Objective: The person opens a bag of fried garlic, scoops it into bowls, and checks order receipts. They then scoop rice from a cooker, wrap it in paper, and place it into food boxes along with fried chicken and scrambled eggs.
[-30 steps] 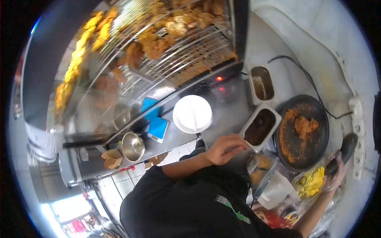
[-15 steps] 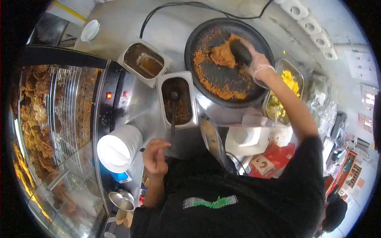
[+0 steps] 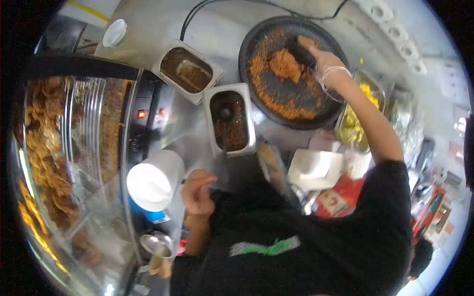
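My right hand (image 3: 332, 69), in a clear plastic glove, is closed round a dark pestle (image 3: 299, 52). The pestle rests at the edge of a flattened, reddish-brown piece of food (image 3: 285, 65) that looks like fried meat. Orange-red paste (image 3: 291, 112) is smeared round the wide black stone mortar (image 3: 253, 91) beneath. My left hand (image 3: 199, 191) hovers near my body, fingers loosely bent, thumb apart, holding nothing visible. It is beside a white tub (image 3: 154, 182) and below a metal container (image 3: 251, 130) of dark sauce with a ladle (image 3: 225, 113) in it.
A second metal container (image 3: 217, 76) of brownish sauce stands behind the first. Yellow pieces fill a metal tray (image 3: 368, 140) right of the mortar. A white box (image 3: 316, 167) sits nearer me. At left is a glass display case (image 3: 94, 197) of fried food; a cable (image 3: 187, 22) crosses the back.
The view has shifted slightly, so most things appear further right. My right hand and pestle have moved a little within the mortar. My left hand stays raised near my body.
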{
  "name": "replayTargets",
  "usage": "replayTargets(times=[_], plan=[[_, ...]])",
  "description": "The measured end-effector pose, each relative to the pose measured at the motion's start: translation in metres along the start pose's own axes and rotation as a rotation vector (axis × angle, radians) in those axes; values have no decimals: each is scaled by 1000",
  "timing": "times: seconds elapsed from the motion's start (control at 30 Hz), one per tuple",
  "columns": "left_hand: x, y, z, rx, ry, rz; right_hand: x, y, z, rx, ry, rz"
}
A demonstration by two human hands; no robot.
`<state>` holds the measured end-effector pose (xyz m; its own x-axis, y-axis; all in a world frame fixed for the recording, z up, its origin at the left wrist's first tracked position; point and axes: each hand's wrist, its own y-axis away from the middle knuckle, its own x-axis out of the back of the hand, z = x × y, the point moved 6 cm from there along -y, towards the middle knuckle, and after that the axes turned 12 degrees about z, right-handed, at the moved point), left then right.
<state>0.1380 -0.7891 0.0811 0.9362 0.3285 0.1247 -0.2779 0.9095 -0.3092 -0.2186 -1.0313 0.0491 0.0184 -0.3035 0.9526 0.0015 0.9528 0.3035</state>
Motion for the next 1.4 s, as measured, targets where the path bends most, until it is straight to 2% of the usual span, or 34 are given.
replayTargets(times=[0.03, 0.07, 0.1, 0.17, 0.23, 0.3, 0.37, 0.4, 0.47, 0.5, 0.53, 0.57, 0.63, 0.73, 0.77, 0.8, 0.9, 0.93, 0.97, 1.0, 1.03, 1.07, 1.2, 1.3, 1.33, 1.4], plan=[[-5, 0, -2, -47, 20, 42, 13, -12, 2, 38, -45, -28], [2, 5, -9, 73, 32, 62, 28, -19, 11, 139, -91, 101], [12, 16, -1, 97, 0, 24, 34, -10, 21, 225, -158, 201], [5, 10, -15, 58, -37, 31, 83, 13, 21, 313, -510, 486], [6, 16, -19, 78, -4, 47, 122, 50, 4, 306, -815, 605], [8, 15, -20, 79, 19, 46, 104, 57, -18, 397, -769, 687], [4, 10, -13, 42, 29, 58, 1, 25, -48, 120, -103, 38], [7, 10, -6, 30, 41, 49, -4, 31, -49, 142, -174, 19], [7, 8, -10, -16, 30, 93, 13, 8, -45, 268, -250, 32], [9, 15, -7, -7, 17, 85, 29, 0, -38, 405, -273, 161], [11, 15, 0, 117, -44, 36, 38, 8, -27, 505, -319, 241], [5, 4, 8, 86, -42, -26, 51, 13, -25, 616, -367, 338], [9, 13, -5, -75, -18, -40, 107, 55, -34, 457, -394, 463], [16, 28, -27, 162, 65, 68, 84, 59, -36, 236, -517, 364], [16, 27, -29, 213, 78, 108, 33, 43, -43, 142, -283, 148], [11, 21, -17, 132, 90, 103, -18, 30, -49, 103, -25, -85], [8, 19, -5, -22, 67, 54, 3, 14, -44, 333, -178, 71], [7, 17, -4, 49, -64, 72, 2, 11, -38, 391, -264, 88], [3, 10, 5, 156, -111, 1, -2, 26, -29, 425, -367, 88], [4, 15, 7, 72, -110, -18, 12, 42, -26, 542, -376, 216], [2, 14, 2, -45, -94, -15, 22, 44, -16, 551, -381, 241], [1, 14, 0, 6, -19, -66, 22, 57, -4, 550, -392, 252], [1, 14, -7, 53, -7, -30, -4, 93, 43, 468, -381, 90], [1, 19, -5, 74, -4, -44, -18, 83, 65, 224, -149, -111], [1, 18, -5, 66, -14, -49, -1, 79, 50, 354, 89, -39], [-1, 15, 0, 33, -25, -35, 17, 59, 21, 474, 8, 288]])
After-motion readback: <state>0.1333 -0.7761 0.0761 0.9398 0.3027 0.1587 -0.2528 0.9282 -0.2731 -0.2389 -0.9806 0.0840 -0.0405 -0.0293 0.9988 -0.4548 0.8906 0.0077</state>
